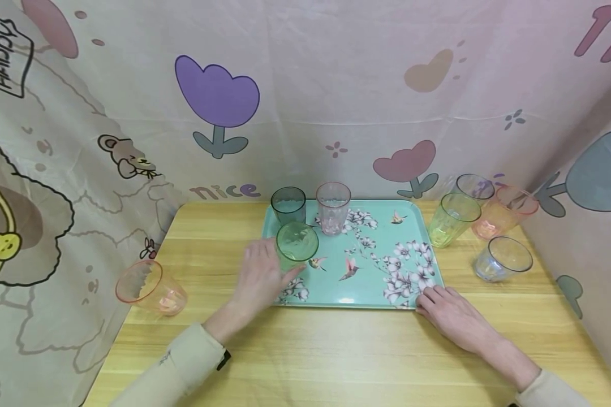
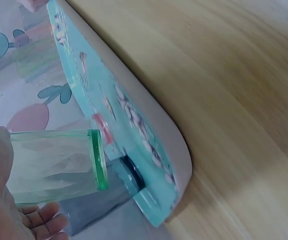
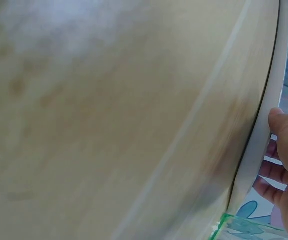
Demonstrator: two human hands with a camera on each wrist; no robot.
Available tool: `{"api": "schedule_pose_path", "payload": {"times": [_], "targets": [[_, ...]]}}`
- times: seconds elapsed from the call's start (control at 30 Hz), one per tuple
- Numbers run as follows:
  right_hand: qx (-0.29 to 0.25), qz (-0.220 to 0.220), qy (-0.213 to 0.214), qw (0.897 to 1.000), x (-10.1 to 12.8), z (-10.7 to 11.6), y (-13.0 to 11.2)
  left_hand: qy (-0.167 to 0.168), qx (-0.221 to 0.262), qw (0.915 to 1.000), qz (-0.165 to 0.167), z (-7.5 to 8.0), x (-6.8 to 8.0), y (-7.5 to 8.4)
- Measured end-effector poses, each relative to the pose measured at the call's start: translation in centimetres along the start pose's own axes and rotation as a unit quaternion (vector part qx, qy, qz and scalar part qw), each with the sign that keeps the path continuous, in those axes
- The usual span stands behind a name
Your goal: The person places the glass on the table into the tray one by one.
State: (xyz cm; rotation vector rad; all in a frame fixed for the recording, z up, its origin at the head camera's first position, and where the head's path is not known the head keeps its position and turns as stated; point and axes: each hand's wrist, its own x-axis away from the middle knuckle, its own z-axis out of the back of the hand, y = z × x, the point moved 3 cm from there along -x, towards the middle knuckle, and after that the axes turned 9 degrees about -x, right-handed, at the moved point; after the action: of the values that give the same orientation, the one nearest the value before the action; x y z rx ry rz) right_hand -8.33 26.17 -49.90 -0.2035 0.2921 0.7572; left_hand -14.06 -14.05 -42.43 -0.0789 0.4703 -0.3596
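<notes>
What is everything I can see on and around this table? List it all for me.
Tray: one, teal with flowers and birds, middle of the table.
Cups on the tray: three; a dark green cup and a clear pink cup at the far left corner, a light green cup in front of them.
Cups right of the tray: four; yellow-green, clear, orange, pale blue.
Orange cup on the left: one, at the table's left edge.
Table: one, light wood.
Curtain: pale, printed with tulips and cartoon animals, behind and beside the table.
Left hand: around the light green cup.
Right hand: fingers at the tray's near right corner.
</notes>
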Motion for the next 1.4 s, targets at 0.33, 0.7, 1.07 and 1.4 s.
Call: {"api": "schedule_pose_path", "payload": {"times": [0.33,0.7,1.07,1.4], "targets": [[0.000,0.000,0.000,1.000,-0.1,0.1,0.0,-0.019,0.032,0.9990,-0.024,-1.4,-0.5,2.3],[0.000,0.003,0.002,1.000,0.1,-0.1,0.1,-0.042,0.072,0.9964,-0.016,-2.8,-1.5,4.6],[0.001,0.001,0.001,1.000,0.0,0.0,0.0,-0.046,0.067,0.9967,-0.003,-3.9,-2.5,6.1],[0.001,-0.003,-0.001,1.000,-0.1,0.0,-0.1,-0.068,0.101,0.9924,0.016,-4.6,-2.8,7.0]]}}
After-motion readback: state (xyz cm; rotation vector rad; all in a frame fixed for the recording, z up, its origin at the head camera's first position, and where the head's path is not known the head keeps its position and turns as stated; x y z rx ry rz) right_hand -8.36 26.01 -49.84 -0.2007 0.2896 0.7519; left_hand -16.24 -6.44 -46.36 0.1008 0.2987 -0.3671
